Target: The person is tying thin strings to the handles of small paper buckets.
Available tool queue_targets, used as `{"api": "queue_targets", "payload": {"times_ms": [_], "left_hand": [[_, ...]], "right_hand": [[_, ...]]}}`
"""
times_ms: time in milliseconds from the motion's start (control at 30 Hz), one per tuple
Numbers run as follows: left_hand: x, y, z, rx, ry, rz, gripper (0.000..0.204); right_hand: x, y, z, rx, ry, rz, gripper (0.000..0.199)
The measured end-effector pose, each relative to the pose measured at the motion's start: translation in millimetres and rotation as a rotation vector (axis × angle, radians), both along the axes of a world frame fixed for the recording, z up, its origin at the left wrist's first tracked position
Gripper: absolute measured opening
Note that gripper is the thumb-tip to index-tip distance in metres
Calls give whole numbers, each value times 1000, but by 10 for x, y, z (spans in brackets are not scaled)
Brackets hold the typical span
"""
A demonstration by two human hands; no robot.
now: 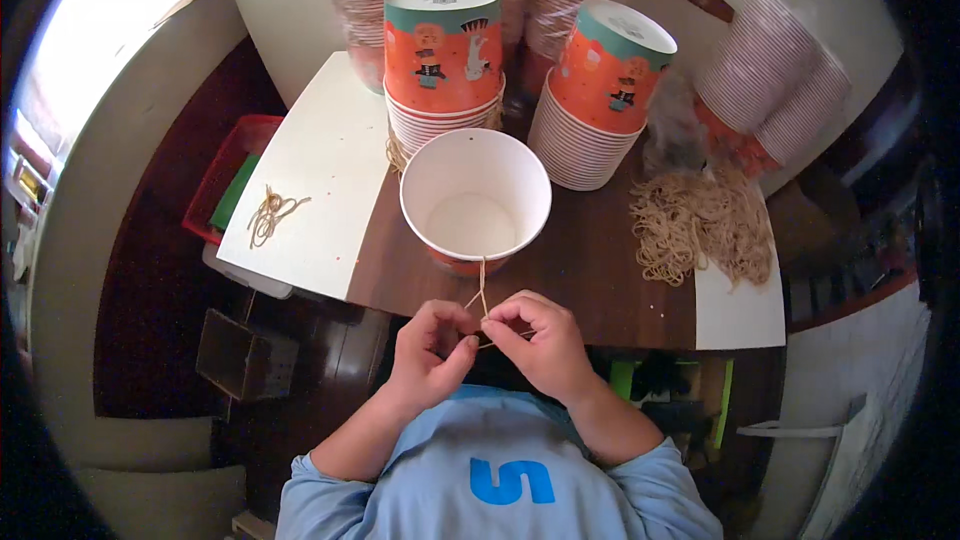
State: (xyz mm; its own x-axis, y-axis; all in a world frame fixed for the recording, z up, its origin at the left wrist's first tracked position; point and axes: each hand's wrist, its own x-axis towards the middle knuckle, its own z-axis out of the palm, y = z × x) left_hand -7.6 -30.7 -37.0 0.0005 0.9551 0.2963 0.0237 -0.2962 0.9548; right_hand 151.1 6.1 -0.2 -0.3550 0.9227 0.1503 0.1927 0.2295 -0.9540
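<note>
An open white paper bucket (475, 185) stands upright near the table's front edge, its orange outside just showing below the rim. From a spot at its near rim hangs a tan cord (484, 285) that splits into strands toward me. My left hand (432, 348) is closed with thumb and fingers pinching one strand. Close beside it, my right hand (535, 335) pinches the cord between thumb and forefinger. Both hands are just in front of the table edge, apart from the bucket itself. Part of the cord is hidden behind my fingers.
Two stacks of upside-down orange and green buckets, a left stack (443, 60) and a right stack (605, 80), stand behind. A cord pile (695, 225) lies at right, a few loose cords (272, 215) at left. Tall wrapped bucket stacks (765, 55) rise further back. A red crate (232, 165) sits beyond the left edge.
</note>
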Motion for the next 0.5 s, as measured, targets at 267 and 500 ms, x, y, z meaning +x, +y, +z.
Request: {"api": "queue_targets", "payload": {"times_ms": [267,500], "left_hand": [[-20,235,159,124,390,53,43],[32,240,-17,136,457,277,29]], "right_hand": [[48,45,118,110,-107,125,8],[66,111,119,195,-159,75,9]]}}
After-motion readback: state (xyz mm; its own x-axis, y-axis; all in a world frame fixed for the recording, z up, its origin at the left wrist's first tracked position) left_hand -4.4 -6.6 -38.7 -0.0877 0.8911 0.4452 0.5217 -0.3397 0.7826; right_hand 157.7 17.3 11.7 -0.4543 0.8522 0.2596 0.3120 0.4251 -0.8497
